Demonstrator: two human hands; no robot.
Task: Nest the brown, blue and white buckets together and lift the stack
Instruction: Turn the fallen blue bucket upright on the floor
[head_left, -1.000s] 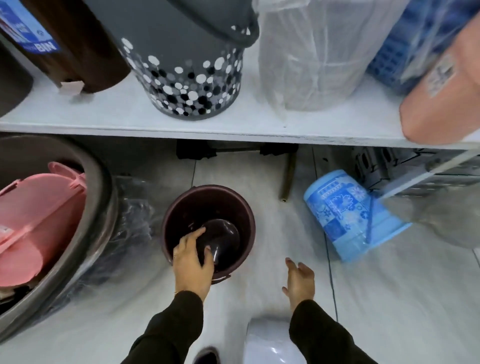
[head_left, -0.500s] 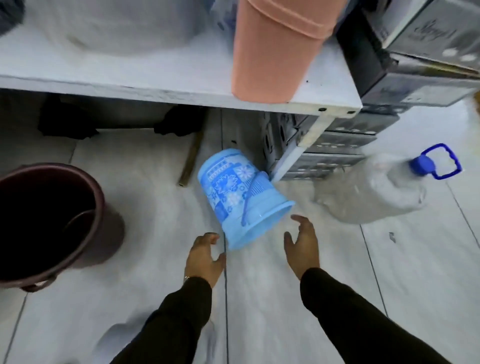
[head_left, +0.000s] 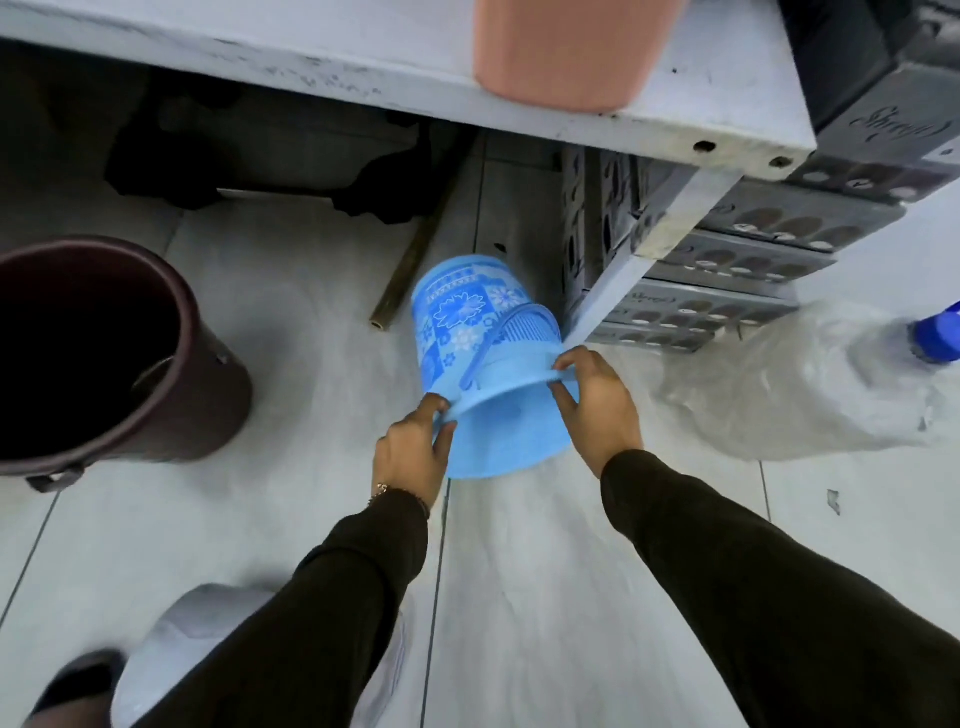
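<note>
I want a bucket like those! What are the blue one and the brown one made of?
Both look like plastic, though I can't be sure from a picture.
Blue bucket: thin, smooth plastic with a printed flower pattern; the rim looks moulded with a thin lip where both hands hold it.
Brown bucket: thicker-looking plastic, dark and slightly glossy, with a soft shine on its wall.

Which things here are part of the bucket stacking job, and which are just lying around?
Part of the job: blue bucket, gripped at its rim by left hand and right hand; brown bucket; white bucket.

Lying about: orange bin, grey crates, water jug, stick.
</note>
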